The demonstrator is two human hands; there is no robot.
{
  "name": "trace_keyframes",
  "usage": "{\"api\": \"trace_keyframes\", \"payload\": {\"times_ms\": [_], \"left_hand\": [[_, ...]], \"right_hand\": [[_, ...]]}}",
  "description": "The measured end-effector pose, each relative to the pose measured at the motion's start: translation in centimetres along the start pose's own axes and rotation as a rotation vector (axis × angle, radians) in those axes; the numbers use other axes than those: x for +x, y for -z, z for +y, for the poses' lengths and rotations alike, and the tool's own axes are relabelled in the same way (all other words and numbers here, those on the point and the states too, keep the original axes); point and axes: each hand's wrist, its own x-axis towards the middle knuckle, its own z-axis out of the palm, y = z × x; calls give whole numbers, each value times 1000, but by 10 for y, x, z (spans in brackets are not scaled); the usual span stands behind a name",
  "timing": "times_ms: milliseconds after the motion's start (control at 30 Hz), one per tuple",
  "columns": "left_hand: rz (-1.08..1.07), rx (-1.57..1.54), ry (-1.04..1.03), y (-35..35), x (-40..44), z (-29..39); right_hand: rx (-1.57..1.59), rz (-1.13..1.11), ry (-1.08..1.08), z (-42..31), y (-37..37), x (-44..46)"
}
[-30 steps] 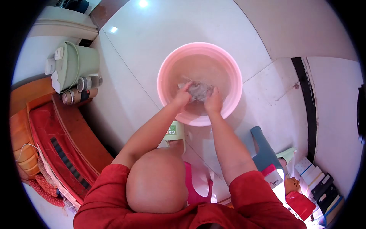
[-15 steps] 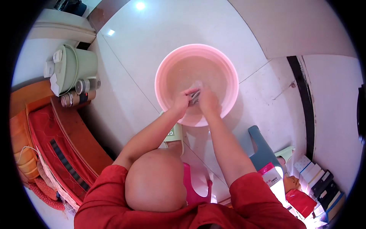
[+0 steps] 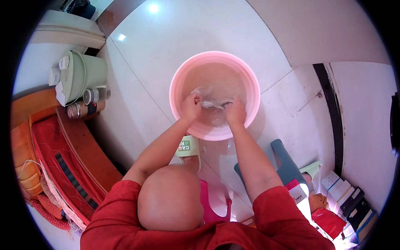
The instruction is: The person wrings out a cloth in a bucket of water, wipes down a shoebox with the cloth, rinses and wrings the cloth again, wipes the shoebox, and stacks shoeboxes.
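A pink basin [image 3: 256,93] on the floor holds cloudy water. A thin, wet, greyish-white cloth [image 3: 211,103] stretches across the basin between my two hands, partly in the water. My left hand [image 3: 191,107] is closed on its left end, fingers curled. At the other end, my right hand [image 3: 236,112] grips the cloth, with its fingertips partly hidden. Both hands are inside the basin, near its front half, a short distance apart.
A green slipper [image 3: 189,146] on a foot is close to the basin's front. A blue-grey stool [image 3: 287,166] and a pink stool [image 3: 210,204] stand nearer me. At left are a pale green bucket [image 3: 91,73], jars [image 3: 85,109] and a red-cushioned wooden seat [image 3: 62,162].
My hands were close together around the bunched cloth. They have moved apart, left and right, and the cloth is now spread out between them.
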Motion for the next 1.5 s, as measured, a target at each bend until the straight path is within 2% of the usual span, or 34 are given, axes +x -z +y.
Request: {"api": "trace_keyframes", "payload": {"times_ms": [33, 67, 100, 133, 167, 200, 233, 300, 333, 400, 500, 567, 600, 667, 700, 733, 767, 800, 833, 867, 900, 933, 967, 1000, 1033, 1067, 1100, 1133, 1167, 1200, 1267, 1367, 1467, 1500], "left_hand": [[-1, 0, 1, 1, -1, -2], [-66, 241, -14, 1, -2, -5], [-129, 481, -30, 2, -3, -6], [-129, 482, -32, 3, -11, 5], [-7, 615, -162, 2, -21, 15], [115, 746, -290, 1, -28, 20], [113, 746, -288, -5, -27, 11], [-46, 844, -618, -15, -23, -8], [-45, 845, -619, -17, -22, -13], [27, 924, -437, -22, -25, -19], [102, 1017, -349, -28, -28, -22], [90, 1035, -361, -26, -29, -28], [74, 1049, -370, -24, -32, -27], [38, 1084, -341, -22, -33, -25], [2, 1119, -317, -18, -34, -16], [2, 1117, -321, -10, -40, 0], [-51, 939, -370, 1, -46, 15], [-102, 762, -416, 9, -51, 25], [-103, 763, -425, 10, -44, 18], [-194, 607, -539, 11, -37, 10], [-288, 448, -653, 14, -31, 7], [-291, 450, -670, 20, -33, 15], [-254, 309, -585, 27, -35, 24], [-217, 167, -497, 34, -39, 36], [-223, 167, -511, 43, -43, 49], [-207, 133, -405, 53, -47, 62], [-191, 99, -295, 60, -54, 74], [-148, 22, -264, 63, -59, 84], [-151, 23, -274, 64, -64, 93], [-172, -44, -368, 64, -70, 99], [-195, -107, -470, 65, -82, 112], [-240, -197, -528, 59, -104, 124], [-274, -278, -428, 54, -113, 125], [-261, -306, -323, 53, -113, 124]], "right_hand": [[-39, -117, 92, 3, -2, 1], [-77, -232, 185, 5, -4, 1], [-76, -231, 184, 6, -3, -1], [-56, -119, 152, 6, 0, -6], [-36, -7, 120, 6, 2, -8], [-37, -9, 118, 7, -2, -7], [-91, -105, 165, 7, -7, -4], [-141, -200, 211, 7, -7, -4], [-169, -205, 180, 5, -1, -4], [-200, -215, 145, 5, -1, -5], [-126, -140, 164, 4, -9, -9], [-98, -291, 283, -1, -3, -17], [-97, -292, 286, -2, -2, -18], [-248, -280, 122, -3, 1, -19], [-247, -275, 118, -9, 9, -22], [-291, -382, 168, -20, 20, -27], [-334, -490, 218, -30, 33, -33], [-333, -487, 216, -37, 44, -37], [-169, -470, 355, -44, 55, -40], [-4, -449, 493, -50, 68, -44], [0, -435, 488, -57, 84, -47], [309, -484, 329, -64, 100, -50], [619, -524, 167, -67, 112, -52], [620, -508, 168, -64, 120, -52], [811, -487, 87, -57, 127, -52], [1002, -462, 6, -51, 130, -55], [1005, -451, 6, -46, 128, -59], [1242, -377, -199, -42, 122, -61], [1471, -295, -409, -38, 117, -63], [1476, -289, -406, -36, 112, -66], [1655, -438, -657, -37, 101, -70], [1855, -435, -527, -49, 89, -80], [1957, -423, -449, -47, 57, -59], [1958, -426, -448, -53, 58, -63]]}}
